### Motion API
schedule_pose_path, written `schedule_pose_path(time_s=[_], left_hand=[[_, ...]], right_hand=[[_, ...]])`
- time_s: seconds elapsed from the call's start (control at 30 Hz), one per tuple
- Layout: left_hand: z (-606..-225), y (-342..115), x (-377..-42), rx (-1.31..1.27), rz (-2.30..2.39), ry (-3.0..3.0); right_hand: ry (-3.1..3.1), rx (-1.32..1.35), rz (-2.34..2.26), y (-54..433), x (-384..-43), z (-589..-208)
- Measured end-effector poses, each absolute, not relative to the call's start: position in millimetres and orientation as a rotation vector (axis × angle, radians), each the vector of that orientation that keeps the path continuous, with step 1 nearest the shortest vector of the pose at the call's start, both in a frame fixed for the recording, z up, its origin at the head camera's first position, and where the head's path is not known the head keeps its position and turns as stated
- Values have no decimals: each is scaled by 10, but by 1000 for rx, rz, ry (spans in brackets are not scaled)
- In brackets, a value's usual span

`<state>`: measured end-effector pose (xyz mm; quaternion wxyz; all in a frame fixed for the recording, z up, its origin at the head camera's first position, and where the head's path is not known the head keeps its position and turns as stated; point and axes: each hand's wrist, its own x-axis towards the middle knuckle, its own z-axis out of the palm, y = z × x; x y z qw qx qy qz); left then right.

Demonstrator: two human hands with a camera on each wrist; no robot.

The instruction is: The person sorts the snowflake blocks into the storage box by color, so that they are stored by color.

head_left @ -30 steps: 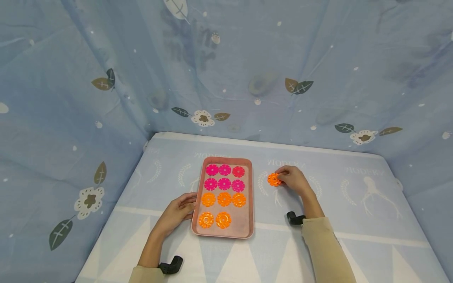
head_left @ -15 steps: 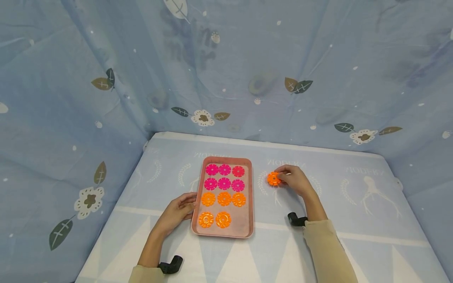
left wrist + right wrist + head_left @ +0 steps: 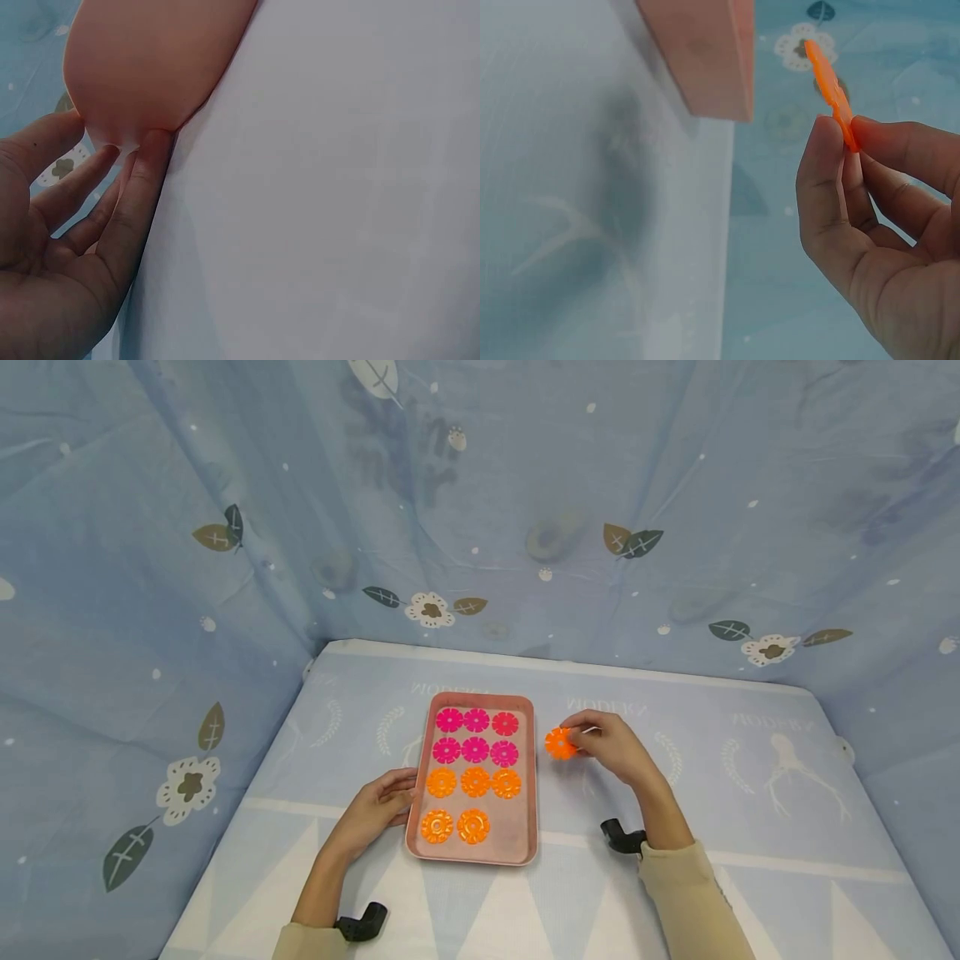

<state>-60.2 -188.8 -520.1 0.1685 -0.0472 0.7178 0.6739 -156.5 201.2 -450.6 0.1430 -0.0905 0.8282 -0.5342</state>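
In the head view my right hand (image 3: 609, 746) pinches an orange plastic flower-shaped disc (image 3: 559, 743) by its edge, between thumb and fingers. The right wrist view gives the disc (image 3: 829, 86) nearly edge-on, apart from the tray wall (image 3: 701, 52). A pink tray (image 3: 531, 810) holds several matching discs: pink and red ones in the two far rows, orange ones (image 3: 473, 827) in the two near rows. My left hand (image 3: 375, 810) holds the tray's left side; in the left wrist view its fingers and thumb (image 3: 139, 195) press around the wall (image 3: 157, 67).
A pale blue and white patterned cloth (image 3: 757, 827) covers the table. Blue printed curtains (image 3: 480, 510) rise behind it and at the sides. Black wrist-worn devices (image 3: 363, 922) stick out from both forearms, low over the cloth.
My right hand has moved left toward the tray with the orange disc, which has tilted more upright. The left hand and the tray stay where they were.
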Motion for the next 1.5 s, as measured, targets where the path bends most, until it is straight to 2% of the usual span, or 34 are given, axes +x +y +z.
schedule_pose_path(time_s=[0.57,0.83,1.03,1.27,1.5], left_hand=[[-5221,-1898,-600,-91,1916,2037],[-5219,-1896,-602,-90,1915,2041],[-5227,-1902,-606,-90,1923,2034],[-5245,-1910,-610,-78,1925,2036],[-5253,-1906,-612,-88,1929,2035]], right_hand=[[2359,-466,-1414,1589,-1332,-4332],[2335,-606,-1304,1430,-1271,-4396],[2297,-660,-1164,1314,-1240,-4491],[2284,-859,-938,1180,-1200,-4524],[2259,-902,-713,1046,-1152,-4523]])
